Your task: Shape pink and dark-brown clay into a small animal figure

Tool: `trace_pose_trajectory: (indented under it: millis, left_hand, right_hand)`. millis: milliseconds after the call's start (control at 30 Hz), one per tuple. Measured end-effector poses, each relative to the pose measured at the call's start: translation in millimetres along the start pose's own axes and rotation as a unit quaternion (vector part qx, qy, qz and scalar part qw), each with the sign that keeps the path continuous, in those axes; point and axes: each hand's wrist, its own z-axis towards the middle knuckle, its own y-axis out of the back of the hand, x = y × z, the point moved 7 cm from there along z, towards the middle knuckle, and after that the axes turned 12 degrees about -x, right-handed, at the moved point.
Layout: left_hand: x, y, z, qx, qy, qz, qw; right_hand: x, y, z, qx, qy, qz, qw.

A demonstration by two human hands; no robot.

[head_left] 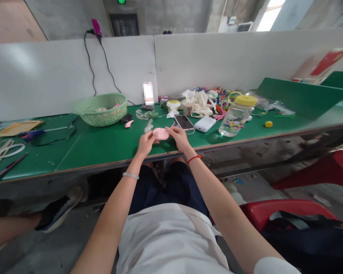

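Between both hands, just above the table's front edge, is a flat pink oval piece [161, 133], its exact kind unclear. My left hand [146, 143] pinches its left end between thumb and fingers. At the right end, the closed fingers of my right hand [179, 137] grip it too. A dark-screened phone [184, 122] and a white power bank [205, 124] lie just beyond my right hand. Past my left hand, a crumpled clear plastic scrap [149, 126] and a small pink piece [129, 124] rest on the green tabletop [103, 146].
A green basket [103, 110] with pink pieces stands at the back left. On the right is a clear bottle with a yellow lid [236, 116], and behind it a colourful pile [221, 99]. A glue gun [31, 134] lies far left. Red chairs [291, 209] stand at lower right.
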Motion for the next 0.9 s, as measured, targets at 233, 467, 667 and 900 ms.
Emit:
trace_pose_trajectory:
  millis: [233,467,667,900]
  left_hand:
    - [3,1.7,3,-0.009,0.002,0.001,1.0]
    - [7,7.3,7,-0.04,0.005,0.001,0.999]
    - [7,8.7,6,-0.046,0.012,-0.003,0.999]
    - [8,7.7,5,-0.045,0.017,-0.007,0.999]
  right_hand:
    - [0,3,1,-0.017,0.007,-0.008,1.0]
    - [3,3,1,-0.041,0.03,-0.025,0.998]
    - [6,2,-1,-0.03,0.06,-0.061,0.996]
    - [14,3,-9,-0.044,0.116,-0.101,0.987]
